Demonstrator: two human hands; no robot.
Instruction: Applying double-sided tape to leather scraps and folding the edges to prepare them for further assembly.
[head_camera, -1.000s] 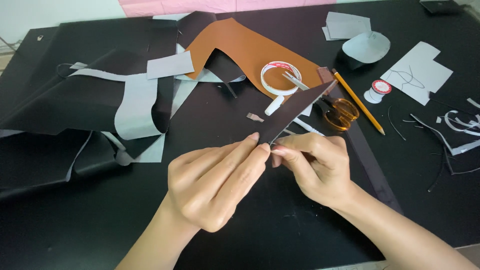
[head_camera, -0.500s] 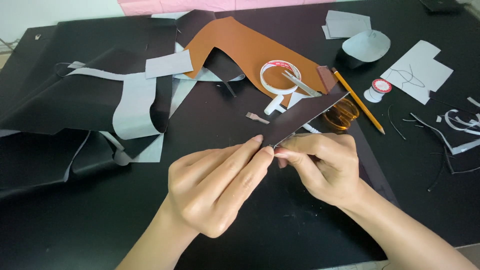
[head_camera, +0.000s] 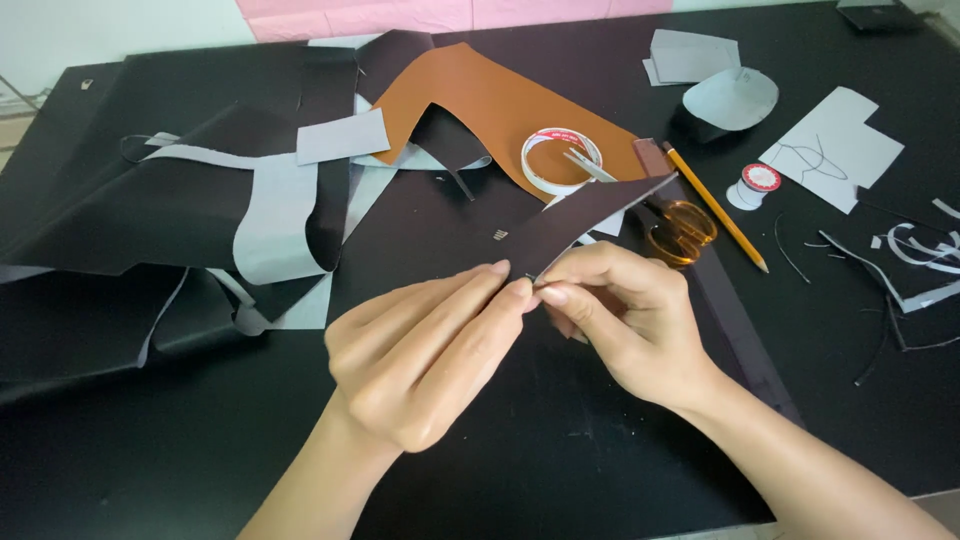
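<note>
A dark strip (head_camera: 575, 215) was pinched at its near end by both hands, left (head_camera: 425, 350) and right (head_camera: 625, 320), fingertips closed together. Its long axis was angled up and rightward, away toward the scissors (head_camera: 680, 228).

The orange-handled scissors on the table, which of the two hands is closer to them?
Right. The right hand lies just below the scissors; the left hand sits farther off, down to their left.
</note>
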